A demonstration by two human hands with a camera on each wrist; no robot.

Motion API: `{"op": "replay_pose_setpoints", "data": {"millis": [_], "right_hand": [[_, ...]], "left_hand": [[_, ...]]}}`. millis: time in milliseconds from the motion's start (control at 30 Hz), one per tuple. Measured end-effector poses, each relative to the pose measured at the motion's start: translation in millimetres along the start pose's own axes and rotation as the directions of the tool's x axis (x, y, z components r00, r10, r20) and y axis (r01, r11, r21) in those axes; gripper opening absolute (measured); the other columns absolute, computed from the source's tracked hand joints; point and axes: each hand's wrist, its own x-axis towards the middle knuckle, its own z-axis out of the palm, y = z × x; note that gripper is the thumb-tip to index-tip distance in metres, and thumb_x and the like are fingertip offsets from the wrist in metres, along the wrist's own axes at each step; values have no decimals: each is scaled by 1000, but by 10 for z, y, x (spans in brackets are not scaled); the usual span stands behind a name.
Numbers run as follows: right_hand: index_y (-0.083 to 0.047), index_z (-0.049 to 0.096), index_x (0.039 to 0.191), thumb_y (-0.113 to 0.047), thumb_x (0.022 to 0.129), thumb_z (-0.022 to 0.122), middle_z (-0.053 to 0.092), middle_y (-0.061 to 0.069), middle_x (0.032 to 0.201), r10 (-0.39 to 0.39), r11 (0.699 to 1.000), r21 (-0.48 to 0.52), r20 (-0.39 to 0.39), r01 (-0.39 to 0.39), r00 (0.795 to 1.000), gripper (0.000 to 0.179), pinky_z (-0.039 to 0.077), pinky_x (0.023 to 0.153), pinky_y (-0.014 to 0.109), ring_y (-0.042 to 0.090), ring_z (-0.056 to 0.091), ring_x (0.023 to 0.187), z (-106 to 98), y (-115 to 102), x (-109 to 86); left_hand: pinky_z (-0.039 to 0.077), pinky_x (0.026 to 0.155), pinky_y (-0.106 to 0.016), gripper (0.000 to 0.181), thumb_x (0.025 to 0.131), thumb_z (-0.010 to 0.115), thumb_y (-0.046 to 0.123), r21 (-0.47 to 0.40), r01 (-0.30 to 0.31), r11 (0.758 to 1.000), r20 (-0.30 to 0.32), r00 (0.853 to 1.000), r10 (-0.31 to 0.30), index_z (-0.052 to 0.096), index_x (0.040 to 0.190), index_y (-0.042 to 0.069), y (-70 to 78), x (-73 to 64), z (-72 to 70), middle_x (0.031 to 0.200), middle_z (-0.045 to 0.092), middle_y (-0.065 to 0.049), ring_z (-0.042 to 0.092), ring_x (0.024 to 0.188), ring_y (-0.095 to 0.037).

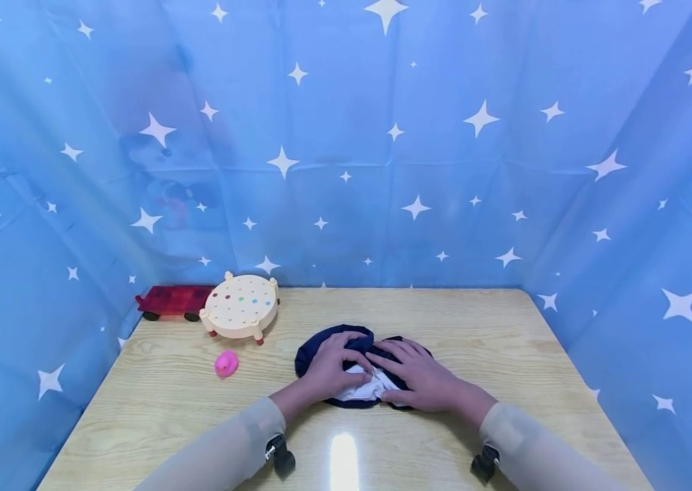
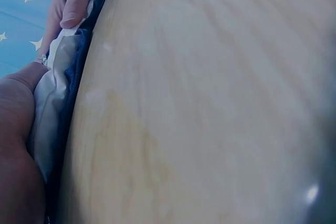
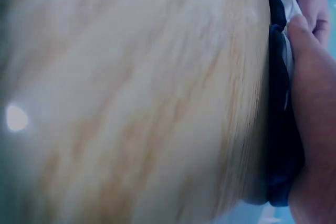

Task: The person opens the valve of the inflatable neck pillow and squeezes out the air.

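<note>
A navy fabric pouch [image 1: 333, 334] with white lining [image 1: 363, 390] lies bunched on the table under both hands. A zipper edge [image 2: 74, 80] runs along its near side in the left wrist view. My left hand [image 1: 328, 368] grips the left part, its fingers bent over the cloth and its thumb at the white lining. With fingers across the far side and thumb at the near lining, my right hand [image 1: 428, 382] holds the right part. A small shiny metal piece [image 2: 42, 59] shows by the left hand. The pouch's inside is mostly hidden.
At the back left, a cream round toy stool [image 1: 241, 307] with colored dots stands beside a red toy cart [image 1: 174, 301]. A pink toy duck [image 1: 226, 363] sits left of the pouch. Blue starred curtains [image 1: 346, 136] border the wooden table [image 1: 474, 320].
</note>
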Motion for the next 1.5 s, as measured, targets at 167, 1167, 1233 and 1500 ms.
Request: {"op": "replay_pose_setpoints", "data": {"millis": [167, 1167, 1233, 1500], "right_hand": [[-32, 31, 176, -75, 108, 46, 27, 4, 181, 13, 1000, -14, 13, -13, 1000, 82, 21, 131, 63, 31, 25, 166, 22, 5, 1], [-26, 40, 173, -69, 112, 43, 28, 9, 181, 13, 999, -51, 50, -11, 999, 75, 19, 131, 65, 35, 24, 166, 5, -40, 16], [-27, 39, 173, -69, 112, 43, 27, 9, 181, 13, 998, -56, 55, -10, 998, 74, 20, 131, 64, 34, 23, 166, 3, -41, 18], [-25, 42, 172, -66, 112, 46, 30, 12, 180, -10, 999, -45, 31, 12, 999, 73, 23, 128, 68, 37, 27, 164, 17, -24, 18]], "left_hand": [[25, 126, -69, 4, 96, 88, 43, -4, 5, 1000, -1, 1000, -5, 85, 98, 43, 2, -2, -2, 166, 50, 9, 33, 160, -29], [28, 124, -70, 3, 95, 89, 42, -2, -6, 1000, -7, 1000, 6, 86, 97, 42, -1, -13, 9, 166, 49, 8, 34, 159, -31], [28, 124, -70, 3, 95, 89, 42, -4, -1, 1000, -8, 1000, 1, 86, 97, 42, 5, -14, 6, 166, 49, 8, 34, 159, -32], [26, 126, -69, 4, 96, 89, 42, -9, -4, 1000, 3, 1000, 4, 86, 98, 44, 13, -11, -12, 166, 49, 9, 33, 160, -29]]}}
